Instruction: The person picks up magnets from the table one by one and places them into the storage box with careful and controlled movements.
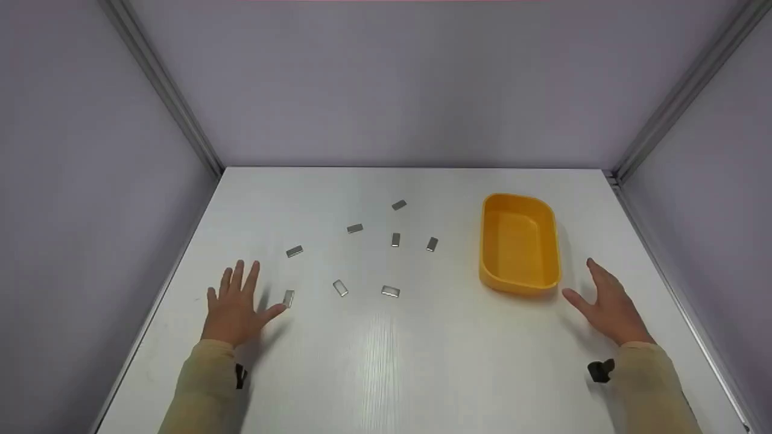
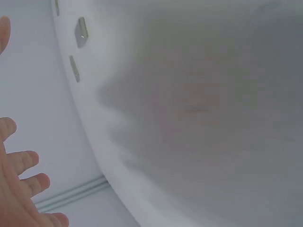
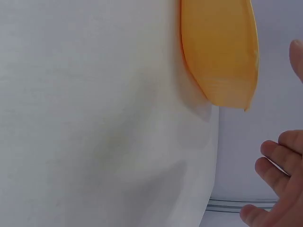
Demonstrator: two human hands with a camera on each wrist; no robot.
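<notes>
Seen from the head camera, a yellow plastic tub (image 1: 519, 243), oblong with rounded corners and smooth walls, stands on a white table (image 1: 386, 361) with nothing visible inside it. Eight small flat metal pieces, rectangular and shiny, lie scattered to its left, none in the tub. The left hand (image 1: 236, 306) lies flat on the table with fingers spread wide, holding nothing; its thumb tip is just beside the nearest metal piece (image 1: 288, 298). Further pieces lie at mid-table (image 1: 341, 288) and (image 1: 391, 292). The right hand (image 1: 606, 302) is open too, fingers straight and thumb out, near the tub's near right corner without touching it. Both arms wear pale beige sleeves, and grey panel walls with metal corner rails enclose the table.

The left wrist camera shows the fingertips (image 2: 28, 163) of the left hand spread and empty, the table's matte surface, and two metal pieces (image 2: 81, 32) edge-on, their thinness plain here.

The right wrist camera shows the tub's (image 3: 220, 49) outer wall and rim from the side, its interior hidden, with the right hand's fingers (image 3: 277, 158) loosely extended and apart from it.
</notes>
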